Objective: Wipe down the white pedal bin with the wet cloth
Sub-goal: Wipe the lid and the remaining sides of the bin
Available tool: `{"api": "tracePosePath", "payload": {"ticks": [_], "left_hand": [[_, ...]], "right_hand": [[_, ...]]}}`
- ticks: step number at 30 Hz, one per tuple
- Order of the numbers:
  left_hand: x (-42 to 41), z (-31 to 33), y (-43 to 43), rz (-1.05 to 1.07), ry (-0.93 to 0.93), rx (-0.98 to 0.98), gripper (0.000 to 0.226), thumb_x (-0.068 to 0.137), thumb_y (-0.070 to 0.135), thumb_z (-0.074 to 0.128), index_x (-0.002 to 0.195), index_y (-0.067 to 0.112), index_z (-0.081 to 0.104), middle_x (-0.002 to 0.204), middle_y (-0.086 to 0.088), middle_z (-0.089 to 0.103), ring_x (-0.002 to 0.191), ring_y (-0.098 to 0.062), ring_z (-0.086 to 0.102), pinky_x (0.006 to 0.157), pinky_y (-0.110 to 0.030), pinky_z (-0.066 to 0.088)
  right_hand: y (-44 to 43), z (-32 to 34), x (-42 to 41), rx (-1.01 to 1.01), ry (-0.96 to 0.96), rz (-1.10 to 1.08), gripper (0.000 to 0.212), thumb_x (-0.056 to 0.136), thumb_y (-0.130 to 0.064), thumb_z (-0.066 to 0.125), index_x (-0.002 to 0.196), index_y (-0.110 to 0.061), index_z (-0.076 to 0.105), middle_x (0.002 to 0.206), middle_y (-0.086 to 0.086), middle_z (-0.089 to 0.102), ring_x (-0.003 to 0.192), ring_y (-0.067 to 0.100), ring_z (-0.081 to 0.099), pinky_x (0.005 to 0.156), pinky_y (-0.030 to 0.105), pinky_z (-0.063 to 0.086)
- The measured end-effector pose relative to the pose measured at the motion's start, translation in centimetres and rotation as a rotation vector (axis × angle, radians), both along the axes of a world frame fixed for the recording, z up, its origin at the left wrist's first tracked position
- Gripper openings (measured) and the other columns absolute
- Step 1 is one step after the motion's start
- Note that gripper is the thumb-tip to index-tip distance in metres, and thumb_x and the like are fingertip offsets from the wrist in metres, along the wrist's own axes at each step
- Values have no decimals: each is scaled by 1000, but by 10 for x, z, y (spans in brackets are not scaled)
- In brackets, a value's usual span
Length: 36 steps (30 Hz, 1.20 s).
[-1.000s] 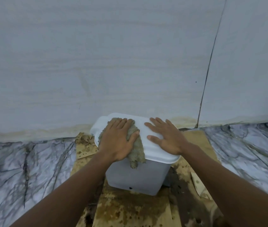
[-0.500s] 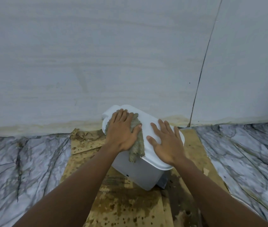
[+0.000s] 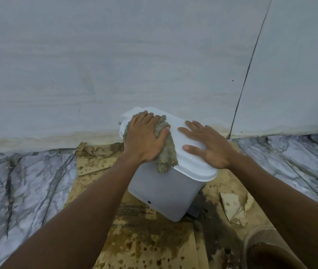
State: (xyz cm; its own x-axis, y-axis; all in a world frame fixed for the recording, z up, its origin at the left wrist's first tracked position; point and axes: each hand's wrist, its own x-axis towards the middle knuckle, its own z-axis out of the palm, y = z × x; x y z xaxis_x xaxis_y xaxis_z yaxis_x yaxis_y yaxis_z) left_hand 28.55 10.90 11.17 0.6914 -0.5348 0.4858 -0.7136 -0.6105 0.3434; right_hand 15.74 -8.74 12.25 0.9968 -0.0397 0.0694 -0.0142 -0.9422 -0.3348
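The white pedal bin stands on stained cardboard by the wall, its lid closed. A wet grey-green cloth lies on the left part of the lid, one end hanging over the front rim. My left hand presses flat on the cloth, fingers toward the lid's back edge. My right hand rests flat on the bare right part of the lid, fingers spread, holding nothing.
Wet, brown-spotted cardboard covers the marble floor under the bin. A torn cardboard scrap lies to the right. A clear container of brown water sits at bottom right. The grey wall is right behind the bin.
My left hand has slid the cloth toward the lid's back left corner. My right hand stays flat on the lid. The view has shifted, bringing the brown-water container into sight.
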Motion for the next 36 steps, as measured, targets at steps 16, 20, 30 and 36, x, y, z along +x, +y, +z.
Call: {"api": "tracePosePath", "payload": {"ticks": [16, 20, 30, 36], "left_hand": [[-42, 9, 11, -127, -15, -65, 59, 100, 52, 42, 149, 20, 44, 161, -4, 34, 153, -19, 15, 124, -30, -4], [-43, 4, 3, -81, 148, -40, 67, 98, 55, 33, 155, 20, 32, 166, -5, 19, 154, -20, 2, 126, -42, -1], [-17, -11, -22, -123, 238, -197, 55, 101, 48, 48, 150, 24, 41, 161, -1, 29, 153, -18, 6, 125, -47, 6], [43, 20, -32, -188, 319, -150, 46, 89, 49, 47, 119, 20, 67, 116, 2, 62, 129, -29, 40, 113, -48, 25]], "right_hand": [[60, -11, -73, -27, -167, -307, 85, 79, -85, 16, 154, -48, 27, 168, -16, 9, 156, 7, 1, 127, 43, 3], [73, -8, -58, -62, -112, -371, 92, 75, -83, 6, 158, -44, 19, 170, -11, 4, 157, 13, -4, 126, 47, -2], [23, 2, -39, -176, -3, -126, 104, 69, -95, -8, 159, -43, 3, 169, -8, -5, 157, 15, -6, 127, 43, 0], [48, 17, 8, -98, -20, -274, 94, 83, -87, 5, 160, -35, 16, 170, 3, 9, 157, 24, 7, 125, 53, 9]]}}
